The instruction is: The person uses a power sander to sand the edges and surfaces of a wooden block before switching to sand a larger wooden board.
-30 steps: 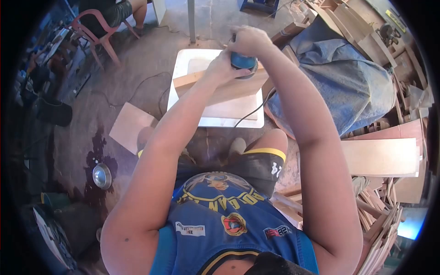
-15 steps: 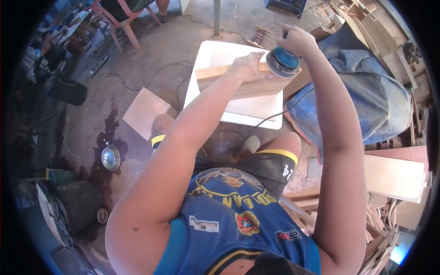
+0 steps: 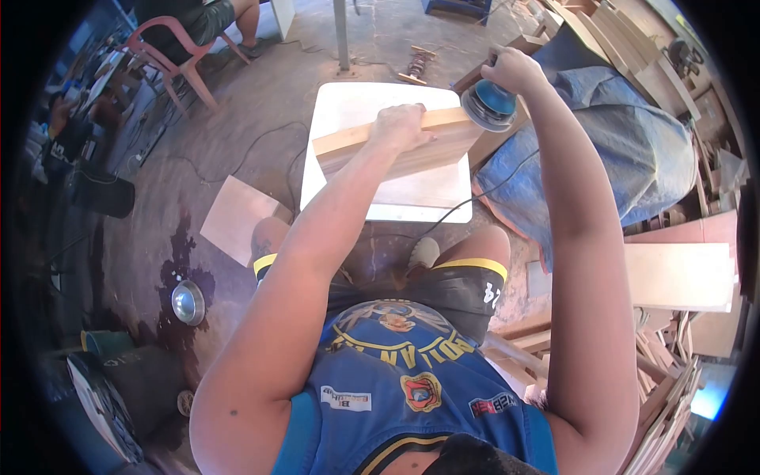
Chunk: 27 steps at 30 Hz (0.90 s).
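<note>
A wooden box or thick panel [image 3: 427, 150] stands on its side on a white table [image 3: 311, 178], its narrow edge facing up. My left hand [image 3: 400, 127] grips that top edge near the middle, fingers over it and thumb against the near face. My right hand [image 3: 514, 71] is wrapped around the top of a teal and black orbital sander [image 3: 491, 103]. The sander's round pad sits at the right end of the box's top edge, partly past the corner. From below the sander, a dark cord [image 3: 495, 190] runs down toward my legs.
A square wooden piece [image 3: 241, 218] leans left of the table. A metal bowl [image 3: 188, 302] lies on the wet-stained floor. Right of the table are a blue tarp [image 3: 594, 150] and stacked boards [image 3: 677, 277]. Behind, a person sits on a pink chair [image 3: 178, 67].
The sander has slid right along the top edge to the box's end. My left hand has moved left along the edge, farther from the sander. The whole view has shifted slightly.
</note>
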Each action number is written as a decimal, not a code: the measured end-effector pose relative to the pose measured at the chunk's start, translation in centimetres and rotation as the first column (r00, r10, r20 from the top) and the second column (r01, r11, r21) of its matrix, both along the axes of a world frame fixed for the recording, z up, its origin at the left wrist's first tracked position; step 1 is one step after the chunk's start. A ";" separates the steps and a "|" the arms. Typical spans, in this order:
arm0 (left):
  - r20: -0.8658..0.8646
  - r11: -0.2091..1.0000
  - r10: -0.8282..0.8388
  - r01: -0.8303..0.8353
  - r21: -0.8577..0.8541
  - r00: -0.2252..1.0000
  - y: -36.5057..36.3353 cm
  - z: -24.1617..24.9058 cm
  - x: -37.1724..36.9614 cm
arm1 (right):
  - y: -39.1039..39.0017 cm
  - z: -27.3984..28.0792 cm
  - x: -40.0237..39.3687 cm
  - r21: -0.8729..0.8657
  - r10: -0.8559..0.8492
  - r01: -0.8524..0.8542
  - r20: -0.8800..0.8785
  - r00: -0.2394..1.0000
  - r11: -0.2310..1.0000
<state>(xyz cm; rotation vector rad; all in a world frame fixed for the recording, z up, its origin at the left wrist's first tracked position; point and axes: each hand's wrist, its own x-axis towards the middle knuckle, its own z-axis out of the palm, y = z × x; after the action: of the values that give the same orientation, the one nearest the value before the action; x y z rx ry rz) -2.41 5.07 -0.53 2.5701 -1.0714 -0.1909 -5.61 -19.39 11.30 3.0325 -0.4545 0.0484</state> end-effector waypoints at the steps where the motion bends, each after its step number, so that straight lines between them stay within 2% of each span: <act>1: 0.006 1.000 -0.001 0.001 -0.008 1.000 0.0 0.0 -0.2 | 0.0 -0.2 -0.2 0.017 0.007 -0.008 0.028 1.000 1.000; 3: -0.003 1.000 -0.010 0.010 -0.022 1.000 -0.2 -0.3 -0.1 | 0.5 -0.2 0.0 0.031 0.015 -0.017 0.068 0.998 0.999; 5: 0.002 1.000 -0.001 0.001 -0.030 1.000 -0.1 -0.4 0.2 | 1.6 -0.1 0.4 -0.005 0.066 -0.066 0.020 0.998 0.998; 7: -0.148 0.958 0.065 -0.103 -0.269 0.987 0.0 -0.4 0.1 | 4.3 0.6 0.1 0.019 0.074 -0.074 0.003 0.997 0.997; 9: -0.108 0.920 0.071 -0.107 -0.378 0.992 -0.2 -1.2 0.1 | 5.5 -0.2 0.5 0.070 0.156 -0.166 0.126 0.980 0.984; 10: -0.088 0.921 0.099 -0.124 -0.369 0.991 0.0 -1.0 0.0 | 6.6 -0.1 0.7 0.078 0.181 -0.193 0.146 0.973 0.978; 12: -0.028 0.855 0.025 -0.036 -0.517 0.999 0.5 -0.6 -0.4 | 8.7 0.1 0.7 0.048 0.233 -0.242 0.145 0.962 0.969; 13: -0.023 0.858 0.043 -0.048 -0.511 0.999 0.8 -0.2 -0.3 | 9.6 -0.1 1.1 0.054 0.249 -0.259 0.151 0.957 0.964; 15: -0.229 0.819 -0.045 -0.095 -0.566 0.972 1.3 0.3 -0.1 | 12.0 -0.6 1.5 0.047 0.283 -0.296 0.185 0.941 0.954; 16: -0.229 0.821 -0.028 -0.108 -0.561 0.973 1.7 0.3 -0.2 | 13.3 0.0 1.4 0.067 0.288 -0.297 0.116 0.950 0.953; 18: -0.308 0.739 0.066 -0.254 -0.624 0.949 3.1 0.2 -0.3 | 15.8 -0.6 1.7 0.082 0.327 -0.339 0.136 0.935 0.937; 22: -0.257 0.688 0.168 -0.300 -0.661 0.952 7.2 -0.1 -1.0 | 20.3 0.0 1.9 0.090 0.419 -0.436 0.165 0.893 0.895; 27: -0.308 0.723 0.317 -0.439 -0.533 0.897 11.7 1.2 -1.3 | 24.7 0.5 2.8 0.156 0.484 -0.501 0.134 0.865 0.851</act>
<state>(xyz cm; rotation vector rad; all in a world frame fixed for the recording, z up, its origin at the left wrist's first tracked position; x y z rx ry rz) -3.67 16.73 0.66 2.0697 -0.4055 0.0047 -2.83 5.26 11.79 3.2506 0.3539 0.1812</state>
